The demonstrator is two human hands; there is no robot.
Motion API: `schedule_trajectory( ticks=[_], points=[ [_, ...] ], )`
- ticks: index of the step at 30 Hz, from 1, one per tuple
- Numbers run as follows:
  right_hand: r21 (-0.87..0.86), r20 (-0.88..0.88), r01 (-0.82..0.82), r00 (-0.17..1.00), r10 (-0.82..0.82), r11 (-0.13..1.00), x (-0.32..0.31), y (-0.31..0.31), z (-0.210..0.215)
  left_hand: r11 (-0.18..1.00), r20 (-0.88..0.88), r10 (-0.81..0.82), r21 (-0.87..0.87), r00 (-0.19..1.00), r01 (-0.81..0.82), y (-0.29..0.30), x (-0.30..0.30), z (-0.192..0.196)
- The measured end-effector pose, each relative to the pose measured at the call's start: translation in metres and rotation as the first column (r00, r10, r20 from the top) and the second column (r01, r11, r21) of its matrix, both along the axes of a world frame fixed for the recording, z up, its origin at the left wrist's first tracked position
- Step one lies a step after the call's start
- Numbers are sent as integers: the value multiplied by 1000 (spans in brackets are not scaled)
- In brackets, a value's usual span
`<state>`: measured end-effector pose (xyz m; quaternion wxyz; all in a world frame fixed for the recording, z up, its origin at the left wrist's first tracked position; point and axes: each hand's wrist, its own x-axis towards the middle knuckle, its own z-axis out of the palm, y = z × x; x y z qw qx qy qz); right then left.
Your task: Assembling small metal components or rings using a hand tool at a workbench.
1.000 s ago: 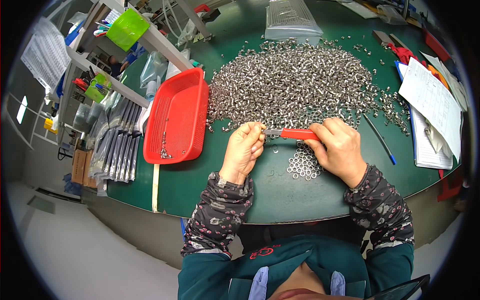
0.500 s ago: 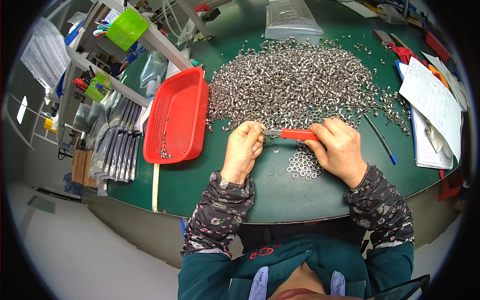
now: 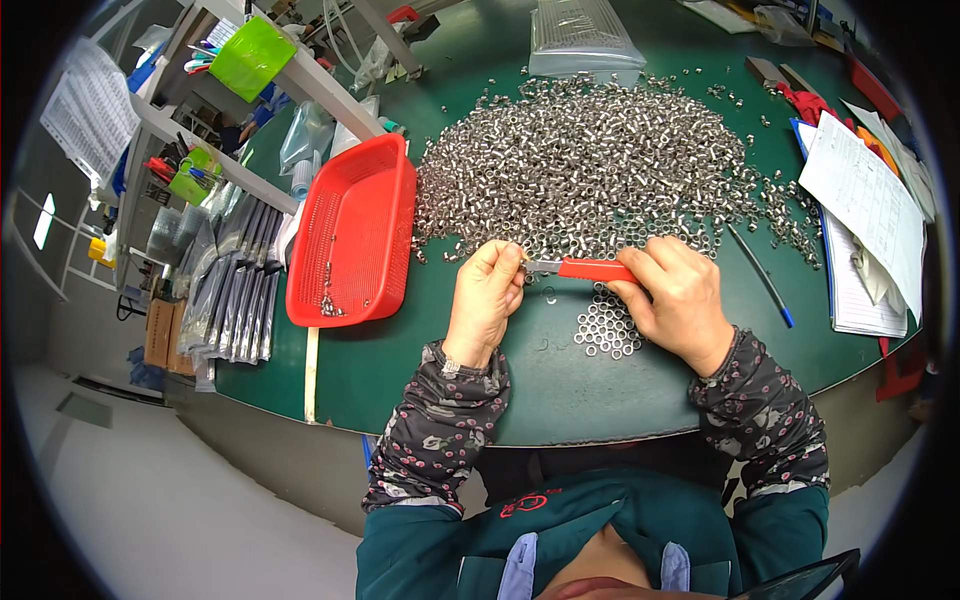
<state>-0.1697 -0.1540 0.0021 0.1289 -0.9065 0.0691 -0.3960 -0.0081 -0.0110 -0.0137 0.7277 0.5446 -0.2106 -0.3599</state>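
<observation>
My right hand (image 3: pixel 682 296) is closed around the red handle of a utility knife (image 3: pixel 595 269), its blade pointing left. The blade's tip meets the pinched thumb and fingers of my left hand (image 3: pixel 486 300); the small piece between them is mostly hidden and I cannot make it out. Just beyond both hands spreads a big heap of small shiny metal rings (image 3: pixel 580 165). A flat patch of similar rings (image 3: pixel 608 325) lies on the green table (image 3: pixel 560 400) below the knife, nearer to me. One thin loose ring (image 3: pixel 549 295) rests beside that patch.
A red plastic basket (image 3: pixel 400 240) with a few metal pieces stands left of the heap. To the right lie a pen (image 3: pixel 762 278) and papers on a clipboard (image 3: pixel 865 200). Bagged parts (image 3: pixel 235 300) are stacked at the left; a plastic-wrapped stack (image 3: pixel 585 40) sits at the back.
The knife and both hands stay almost in place. The blade has shifted very slightly at the left fingertips.
</observation>
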Motion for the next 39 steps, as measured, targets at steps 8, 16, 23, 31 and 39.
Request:
schedule_trajectory(
  ticks=[8, 16, 23, 31, 39],
  points=[
    [-30, -38, 14, 999, -15, 999, -1, 0, 1, 998, 0, 11, 59, 1000, -11, 0, 0, 1],
    [2, -19, -20, 1000, 20, 1000, -1, 1, 0, 997, -39, -21, 73, 999, 24, 1, 4, 0],
    [297, -119, -74, 986, 114, 952, -2, -5, -4, 998, -84, -33, 49, 996, 37, 1, 2, -1],
    [316, -115, -57, 988, 98, 947, 0, -4, -9, 994, -28, -39, 97, 999, 42, 0, 2, -2],
    [261, -170, -49, 981, 96, 964, -3, -3, -2, 985, -6, -83, 151, 997, 83, 1, 4, 4]
  ],
)
